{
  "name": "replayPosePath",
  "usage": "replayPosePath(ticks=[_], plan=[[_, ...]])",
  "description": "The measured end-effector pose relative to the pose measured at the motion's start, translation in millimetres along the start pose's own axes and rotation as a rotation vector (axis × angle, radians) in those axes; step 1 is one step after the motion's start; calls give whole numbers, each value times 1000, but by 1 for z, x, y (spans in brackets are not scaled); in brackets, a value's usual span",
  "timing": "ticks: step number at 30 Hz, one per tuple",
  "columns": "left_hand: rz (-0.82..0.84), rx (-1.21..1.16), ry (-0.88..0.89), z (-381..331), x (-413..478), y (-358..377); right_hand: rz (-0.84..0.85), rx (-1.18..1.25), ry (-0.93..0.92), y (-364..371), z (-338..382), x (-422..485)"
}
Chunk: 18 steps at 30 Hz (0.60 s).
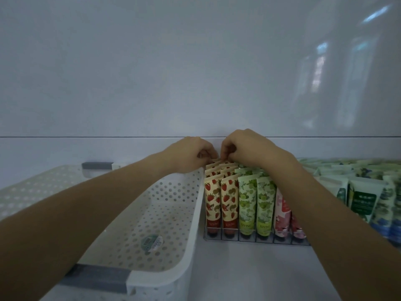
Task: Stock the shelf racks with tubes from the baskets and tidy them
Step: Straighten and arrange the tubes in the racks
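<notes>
The left hand (192,154) and right hand (247,148) have curled fingers. They pinch the tops of the back strawberry tubes (213,198) right under them, maybe to stand them straight in the rack (238,239). The white basket (195,205) sits just below the left hand, handy for grabbing.

Basket (191,216) left of tube rack (256,239)

white shelf (238,270), perforated white basket (186,224) on its left, wire rack (256,238) of tubes just beside it, more tubes (364,192) at right
</notes>
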<state>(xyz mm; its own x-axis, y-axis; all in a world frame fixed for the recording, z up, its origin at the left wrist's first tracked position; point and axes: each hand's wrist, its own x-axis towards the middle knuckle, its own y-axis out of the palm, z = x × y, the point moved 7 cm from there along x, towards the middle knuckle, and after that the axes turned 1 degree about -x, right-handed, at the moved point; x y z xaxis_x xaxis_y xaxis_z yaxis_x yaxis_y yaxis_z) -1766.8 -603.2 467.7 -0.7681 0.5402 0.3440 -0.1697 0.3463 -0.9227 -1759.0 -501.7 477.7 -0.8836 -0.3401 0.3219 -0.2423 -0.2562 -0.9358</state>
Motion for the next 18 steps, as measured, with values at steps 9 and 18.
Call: replayPosePath(ticks=[9, 18], plan=[[-10, -17, 16, 2, -4, 2, -39, 181, -3, -35, -21, -9], [-54, -4, 44, 1, -2, -1, 116, 206, -22, -20, -16, -11]])
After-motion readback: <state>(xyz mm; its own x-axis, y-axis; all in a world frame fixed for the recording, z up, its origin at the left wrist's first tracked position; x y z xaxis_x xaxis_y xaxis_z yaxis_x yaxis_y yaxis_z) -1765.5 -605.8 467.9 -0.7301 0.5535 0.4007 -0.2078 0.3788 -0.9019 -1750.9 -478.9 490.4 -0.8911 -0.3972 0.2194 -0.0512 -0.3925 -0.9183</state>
